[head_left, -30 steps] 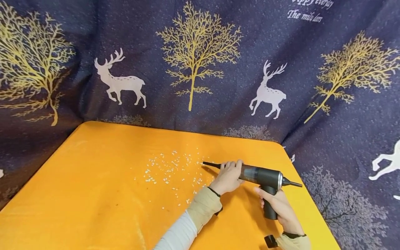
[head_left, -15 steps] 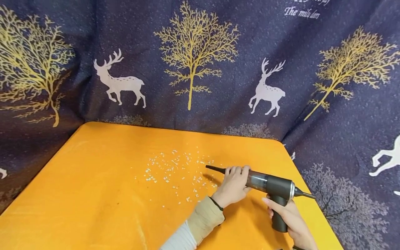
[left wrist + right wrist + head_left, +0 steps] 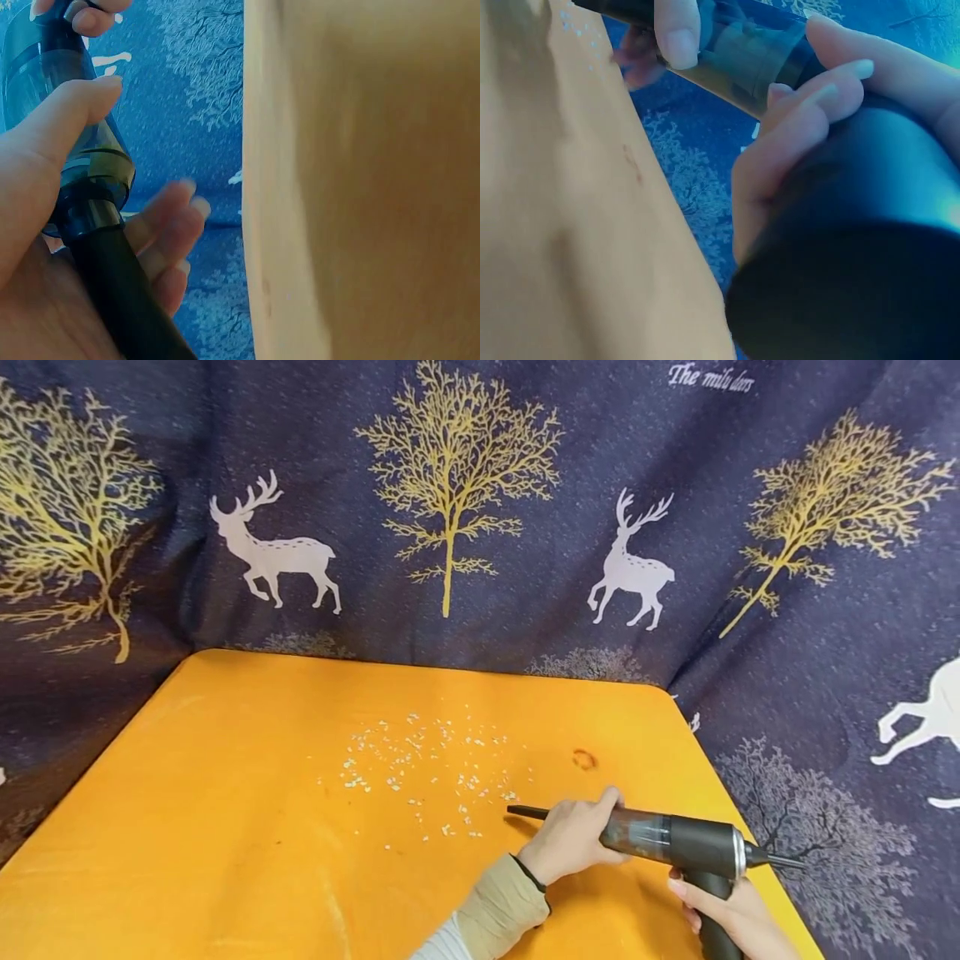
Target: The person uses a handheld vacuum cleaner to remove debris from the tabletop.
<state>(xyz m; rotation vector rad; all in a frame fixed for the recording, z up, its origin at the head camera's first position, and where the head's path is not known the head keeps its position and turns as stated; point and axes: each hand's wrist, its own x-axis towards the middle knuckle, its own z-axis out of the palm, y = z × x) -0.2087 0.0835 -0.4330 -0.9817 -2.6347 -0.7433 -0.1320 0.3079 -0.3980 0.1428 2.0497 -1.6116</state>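
A black handheld vacuum with a clear chamber and a narrow nozzle is held above the table, its nozzle pointing left. My left hand holds it at the front, where chamber and nozzle meet; in the left wrist view the thumb lies over the clear chamber. My right hand grips the handle, its fingers wrapped round it in the right wrist view. Small white scraps lie scattered on the table, just beyond and left of the nozzle tip.
The table has an orange-yellow top. A small reddish-brown mark shows on it behind my left hand. Dark blue cloth printed with deer and trees hangs along the back and both sides.
Both hands and the vacuum have moved right and nearer to me, so the nozzle tip has drawn back from the scraps. The reddish-brown mark has come into sight behind the left hand.
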